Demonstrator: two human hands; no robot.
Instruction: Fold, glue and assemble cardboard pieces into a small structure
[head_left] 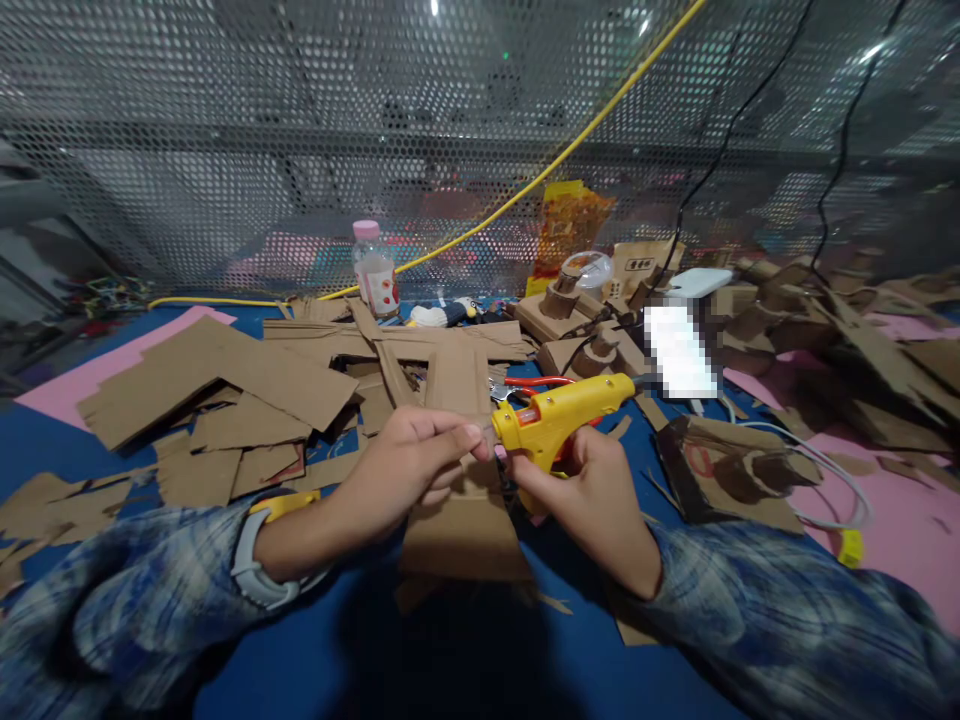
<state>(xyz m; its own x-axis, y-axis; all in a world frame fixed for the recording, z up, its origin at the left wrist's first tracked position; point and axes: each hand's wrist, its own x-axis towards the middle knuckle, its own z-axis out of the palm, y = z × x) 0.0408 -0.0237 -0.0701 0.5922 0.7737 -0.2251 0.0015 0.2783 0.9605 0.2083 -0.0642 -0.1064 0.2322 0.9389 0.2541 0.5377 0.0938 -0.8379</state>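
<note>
My right hand (592, 490) is wrapped round the handle of a yellow hot glue gun (574, 408), whose dark tip points right. At the gun's rear end, my left hand (424, 455) pinches a short translucent glue stick (489, 434) between thumb and fingers. Below both hands lies a long cardboard piece (465, 540), partly covered by my left fingers. Red-handled pliers (525, 383) rest just behind the gun, which hides part of them.
Cardboard scraps (255, 420) are heaped on the left of the blue table (300, 660). Cardboard constructions (739, 475) stand to the right, near a blurred white screen (681, 350) and a white cable (832, 465). A pink-capped bottle (376, 275) stands before the perforated metal screen (247, 190).
</note>
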